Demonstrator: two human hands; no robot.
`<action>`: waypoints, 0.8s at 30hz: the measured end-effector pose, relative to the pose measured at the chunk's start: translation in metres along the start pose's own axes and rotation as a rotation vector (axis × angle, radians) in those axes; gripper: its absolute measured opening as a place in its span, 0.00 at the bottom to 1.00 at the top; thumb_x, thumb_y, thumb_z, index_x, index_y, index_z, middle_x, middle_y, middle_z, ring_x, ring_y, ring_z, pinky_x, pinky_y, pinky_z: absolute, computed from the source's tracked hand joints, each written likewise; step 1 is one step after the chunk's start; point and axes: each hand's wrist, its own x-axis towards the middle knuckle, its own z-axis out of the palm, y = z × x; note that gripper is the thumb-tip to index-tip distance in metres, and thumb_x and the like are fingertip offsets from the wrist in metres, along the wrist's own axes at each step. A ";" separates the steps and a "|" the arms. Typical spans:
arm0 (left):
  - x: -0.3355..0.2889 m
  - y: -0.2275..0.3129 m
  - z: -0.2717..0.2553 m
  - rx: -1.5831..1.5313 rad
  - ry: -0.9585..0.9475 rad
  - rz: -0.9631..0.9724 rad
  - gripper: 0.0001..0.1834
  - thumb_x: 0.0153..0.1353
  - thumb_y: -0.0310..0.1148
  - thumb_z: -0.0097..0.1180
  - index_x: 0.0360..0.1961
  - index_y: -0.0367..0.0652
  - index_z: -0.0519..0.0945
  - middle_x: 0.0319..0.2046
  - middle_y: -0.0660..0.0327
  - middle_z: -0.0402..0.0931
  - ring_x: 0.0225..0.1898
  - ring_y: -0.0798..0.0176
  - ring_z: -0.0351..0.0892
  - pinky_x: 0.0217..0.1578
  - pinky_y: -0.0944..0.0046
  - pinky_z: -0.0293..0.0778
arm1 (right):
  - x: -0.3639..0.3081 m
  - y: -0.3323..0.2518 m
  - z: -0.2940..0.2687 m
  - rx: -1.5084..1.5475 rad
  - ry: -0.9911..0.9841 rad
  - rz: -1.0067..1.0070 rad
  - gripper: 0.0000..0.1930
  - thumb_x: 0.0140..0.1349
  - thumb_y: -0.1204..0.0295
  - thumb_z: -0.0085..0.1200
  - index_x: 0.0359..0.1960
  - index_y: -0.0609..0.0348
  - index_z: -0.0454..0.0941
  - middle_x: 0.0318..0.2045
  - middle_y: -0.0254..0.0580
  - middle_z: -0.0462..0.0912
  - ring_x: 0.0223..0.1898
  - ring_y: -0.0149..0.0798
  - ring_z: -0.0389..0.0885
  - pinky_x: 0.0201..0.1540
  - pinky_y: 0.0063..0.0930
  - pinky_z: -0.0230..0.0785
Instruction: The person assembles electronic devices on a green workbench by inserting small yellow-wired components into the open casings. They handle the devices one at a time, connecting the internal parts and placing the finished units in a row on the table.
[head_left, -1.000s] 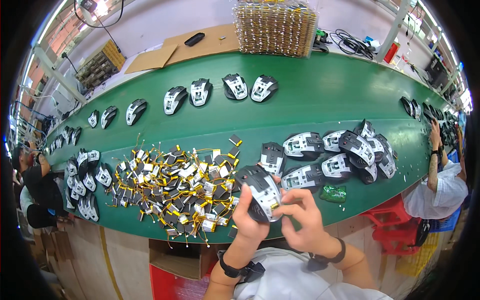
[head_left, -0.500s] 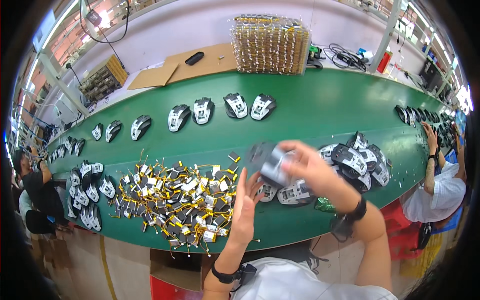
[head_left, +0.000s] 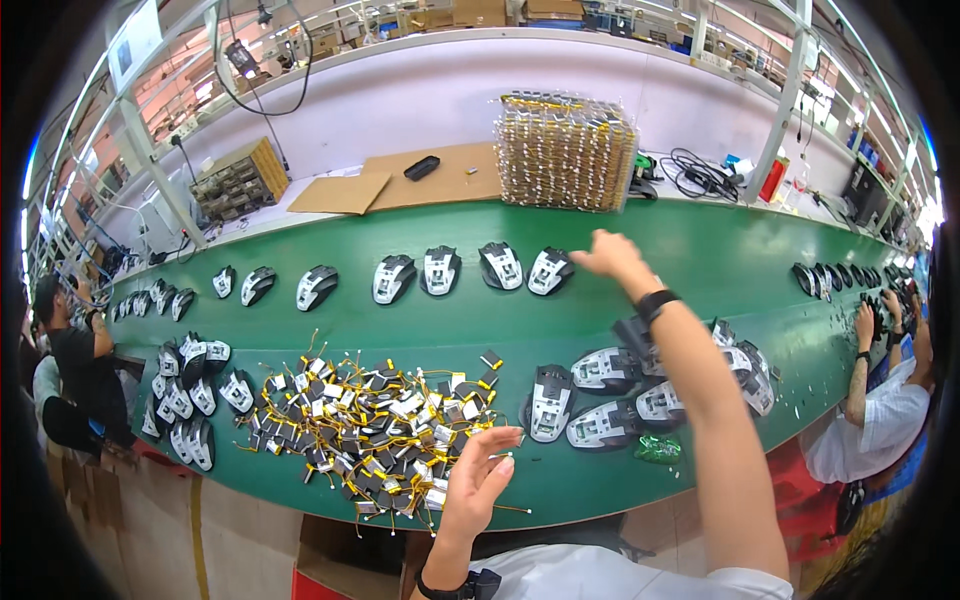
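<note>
My right hand [head_left: 612, 256] is stretched over the far side of the green bench, fingertips at the right edge of the end mouse shell [head_left: 551, 271] in a row. Whether they touch it I cannot tell; nothing shows in the hand. Low in front of me, my left hand [head_left: 480, 486] is raised with fingers loosely bent and thumb apart, holding nothing visible. Just left of it lies a heap of small battery packs [head_left: 375, 425] with yellow tape and thin wires. Right of it stand grey-and-black mouse shells [head_left: 549, 403], partly hidden by my right forearm.
A green crinkled packet [head_left: 658, 449] lies by the near shells. More shells [head_left: 190, 390] are piled at left. A clear-wrapped block of batteries [head_left: 566, 155] and cardboard [head_left: 435, 180] stand along the back. Co-workers sit at left [head_left: 80, 340] and right [head_left: 860, 410].
My right hand has left the mouse shell it held between both hands and reached away to the far row. My left hand has dropped nearer to me. The view has tilted up.
</note>
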 end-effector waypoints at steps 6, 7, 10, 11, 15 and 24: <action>-0.019 0.010 -0.021 -0.013 0.086 0.069 0.21 0.63 0.29 0.50 0.56 0.33 0.70 0.52 0.50 0.77 0.54 0.57 0.77 0.55 0.60 0.71 | -0.007 -0.075 0.053 0.070 -0.046 0.117 0.44 0.49 0.42 0.61 0.66 0.48 0.66 0.60 0.61 0.72 0.61 0.64 0.69 0.59 0.50 0.69; -0.021 0.011 -0.026 -0.037 0.115 0.074 0.20 0.63 0.29 0.50 0.56 0.33 0.71 0.52 0.49 0.77 0.53 0.57 0.78 0.54 0.59 0.71 | -0.003 -0.068 0.056 0.079 -0.019 0.123 0.43 0.48 0.44 0.63 0.66 0.48 0.66 0.60 0.61 0.72 0.62 0.65 0.68 0.58 0.51 0.69; -0.021 0.005 -0.033 -0.143 0.155 0.081 0.22 0.63 0.29 0.49 0.58 0.34 0.68 0.52 0.47 0.76 0.52 0.53 0.79 0.52 0.60 0.72 | -0.006 -0.028 0.044 0.306 0.050 -0.127 0.34 0.44 0.63 0.67 0.58 0.53 0.76 0.45 0.52 0.82 0.46 0.50 0.81 0.50 0.42 0.75; -0.016 0.005 -0.027 -0.196 0.161 0.084 0.23 0.63 0.28 0.49 0.59 0.34 0.66 0.52 0.47 0.75 0.52 0.52 0.79 0.52 0.60 0.73 | -0.011 -0.024 0.038 0.582 -0.044 -0.182 0.32 0.44 0.66 0.66 0.56 0.55 0.77 0.42 0.48 0.83 0.42 0.44 0.82 0.48 0.38 0.75; -0.009 -0.005 -0.016 -0.350 0.282 0.076 0.33 0.66 0.37 0.51 0.68 0.38 0.57 0.61 0.48 0.66 0.58 0.47 0.73 0.55 0.54 0.72 | -0.165 -0.097 -0.012 0.931 -0.305 -0.853 0.29 0.44 0.71 0.64 0.54 0.57 0.77 0.46 0.42 0.81 0.46 0.38 0.80 0.50 0.35 0.73; -0.031 -0.021 -0.040 -0.774 0.061 0.138 0.46 0.60 0.57 0.55 0.71 0.42 0.53 0.56 0.39 0.69 0.50 0.37 0.78 0.48 0.41 0.79 | -0.165 -0.144 -0.007 0.864 -0.249 -0.816 0.16 0.55 0.67 0.62 0.45 0.60 0.82 0.30 0.47 0.86 0.30 0.44 0.86 0.40 0.34 0.79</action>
